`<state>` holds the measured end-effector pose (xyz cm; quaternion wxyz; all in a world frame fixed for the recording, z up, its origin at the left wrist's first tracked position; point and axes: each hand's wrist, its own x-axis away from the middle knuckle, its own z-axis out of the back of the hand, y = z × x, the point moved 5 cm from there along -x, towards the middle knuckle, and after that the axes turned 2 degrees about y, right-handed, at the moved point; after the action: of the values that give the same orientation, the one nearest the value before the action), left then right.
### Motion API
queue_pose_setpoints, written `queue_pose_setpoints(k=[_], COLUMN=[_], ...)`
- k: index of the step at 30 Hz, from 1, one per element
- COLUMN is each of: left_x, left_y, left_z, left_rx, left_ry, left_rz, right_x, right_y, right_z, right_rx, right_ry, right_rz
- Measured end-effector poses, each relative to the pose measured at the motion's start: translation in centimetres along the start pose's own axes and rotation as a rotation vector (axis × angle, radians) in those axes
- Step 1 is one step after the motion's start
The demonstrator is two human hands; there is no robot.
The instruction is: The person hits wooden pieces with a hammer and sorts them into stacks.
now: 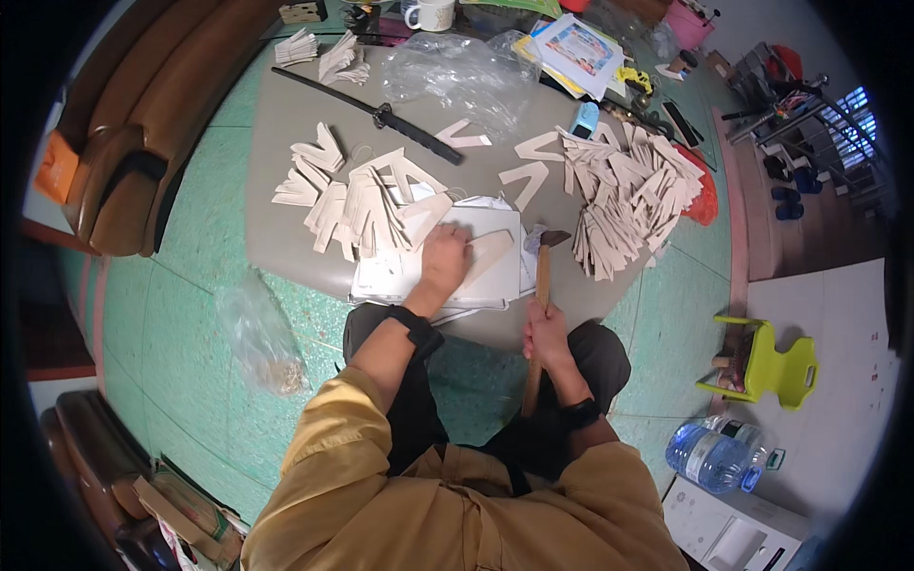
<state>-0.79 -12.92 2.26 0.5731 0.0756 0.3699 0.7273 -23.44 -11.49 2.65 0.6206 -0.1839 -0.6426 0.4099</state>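
My left hand [447,258] rests on a stack of white paper sheets [389,277] at the table's near edge, its fingers at a V-shaped off-white cut piece [490,255]; whether they grip it is not clear. My right hand [547,330] is closed around the wooden handle of a hammer [543,278], whose dark metal head points up and away, right of the paper. Overlapping V-shaped pieces [371,210] lie just left of and beyond my left hand. A larger heap of similar pieces [628,193] lies to the right, with a few loose ones between.
Across the grey table [285,235] lie a black sheathed sword-like object [385,114], clear plastic film [457,71] and papers [578,53]. A white mug [430,14] stands at the far side. A plastic bag [260,342] lies on the floor at left; a green child's chair [782,364] is at right.
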Motion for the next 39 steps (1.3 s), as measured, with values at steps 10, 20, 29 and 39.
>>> queue_pose_setpoints(k=[10,20,29,39], left_x=[1.4,2.0,0.4,-0.7], left_y=[-2.8,-3.6,-7.2,-2.5], left_z=[8.0,12.0,15.6,2.3], left_rx=[0.644,0.755,0.331,-0.662], left_ry=[0.072,0.123,0.403,0.063], left_rz=[0.521,0.566,0.365,-0.101], right_x=[-1.0,-1.7,-1.7,-1.4], right_y=[1.6,2.4,2.4,2.0], right_z=[0.7,0.7,0.9,0.9], right_rx=[-0.09,-0.094,-0.051,-0.071], right_ry=[-0.011,-0.038,-0.016,-0.038], right_rz=[-0.093,-0.116,-0.08,-0.098])
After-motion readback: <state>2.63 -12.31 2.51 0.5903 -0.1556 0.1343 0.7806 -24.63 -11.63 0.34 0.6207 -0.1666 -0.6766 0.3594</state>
